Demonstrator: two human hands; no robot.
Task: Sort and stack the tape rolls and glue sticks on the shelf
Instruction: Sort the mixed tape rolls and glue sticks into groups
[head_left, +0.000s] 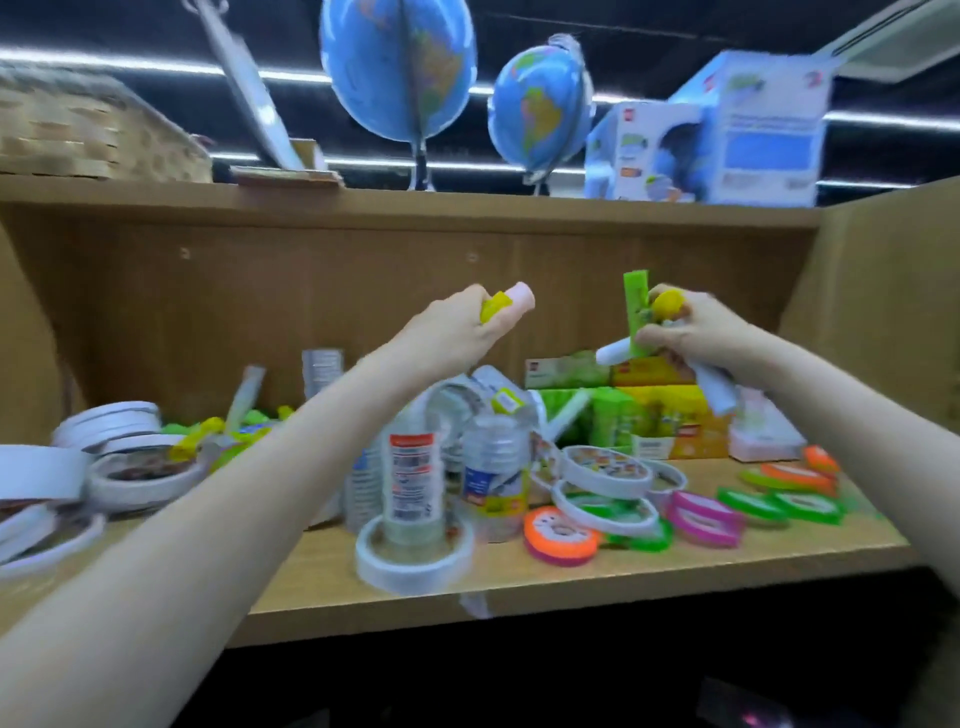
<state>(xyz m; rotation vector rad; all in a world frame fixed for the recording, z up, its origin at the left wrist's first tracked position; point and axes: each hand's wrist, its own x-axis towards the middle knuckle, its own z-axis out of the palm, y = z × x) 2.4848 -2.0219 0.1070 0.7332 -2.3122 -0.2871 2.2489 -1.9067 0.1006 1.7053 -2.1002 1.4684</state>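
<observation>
Both hands are raised above the wooden shelf (571, 577). My left hand (467, 332) grips a glue stick with a yellow cap (496, 306) and a pale end poking out. My right hand (691, 332) holds several glue sticks in a bunch: a green one (636, 306) upright, a yellow cap (667, 301), and white ones (613, 353) pointing left and down. On the shelf lie white tape rolls (109, 426) at the left, one white roll (413, 558) at the front, and coloured tape rolls (561, 535) at the right.
Clear glue bottles (410, 483) stand in the middle of the shelf. Green and yellow display boxes (649, 415) sit at the back right, beside a pink pack (758, 431). Globes (400, 67), cartons and a woven basket (88, 130) stand on the board above.
</observation>
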